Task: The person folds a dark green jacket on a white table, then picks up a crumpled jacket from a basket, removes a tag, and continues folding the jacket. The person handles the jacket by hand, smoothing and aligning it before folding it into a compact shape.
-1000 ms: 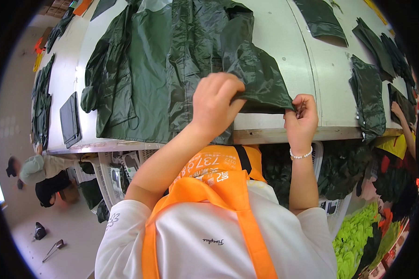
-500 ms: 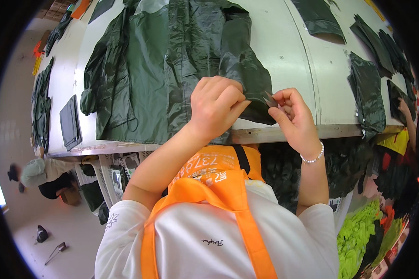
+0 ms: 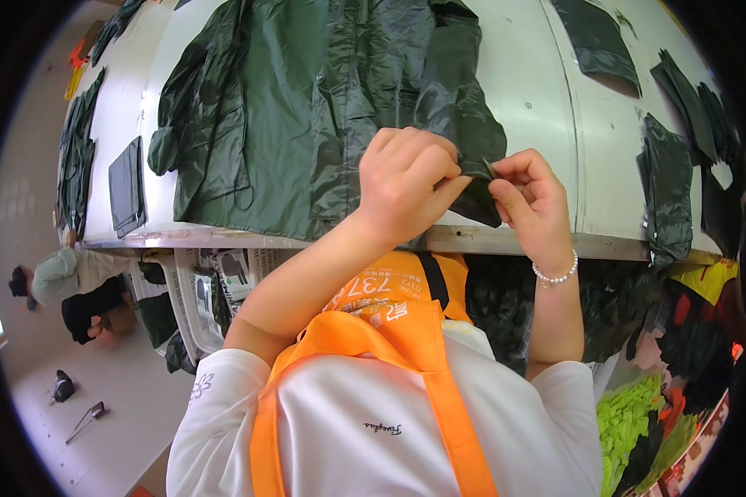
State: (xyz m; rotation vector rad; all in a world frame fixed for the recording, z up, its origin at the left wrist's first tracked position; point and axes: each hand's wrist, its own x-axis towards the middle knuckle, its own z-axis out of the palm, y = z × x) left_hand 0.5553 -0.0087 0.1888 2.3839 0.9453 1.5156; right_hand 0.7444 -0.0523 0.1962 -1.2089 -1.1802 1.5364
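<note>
A dark green jacket (image 3: 282,124) of thin, shiny cloth lies spread on the white table, its lower part near the front edge. My left hand (image 3: 406,184) is closed at its right sleeve end, pinching the cloth edge between thumb and fingers. Just to the right, my right hand (image 3: 532,199) is closed around small metal thread snips (image 3: 488,169). Their pointed tip shows beside the sleeve end; the rest is hidden in my fingers. The sleeve's dark corner hangs between both hands at the table edge.
The white table (image 3: 526,108) bears folded dark green pieces (image 3: 667,190) at the right and a flat dark piece (image 3: 127,189) at the left. White plastic baskets (image 3: 195,306) stand below. Another person (image 3: 70,282) is bent over at the left. Lime-green cloth (image 3: 626,422) lies piled lower right.
The view has shifted slightly, so the table sits a little higher and further right. The snips' tip has come closer to the sleeve edge at my left fingers.
</note>
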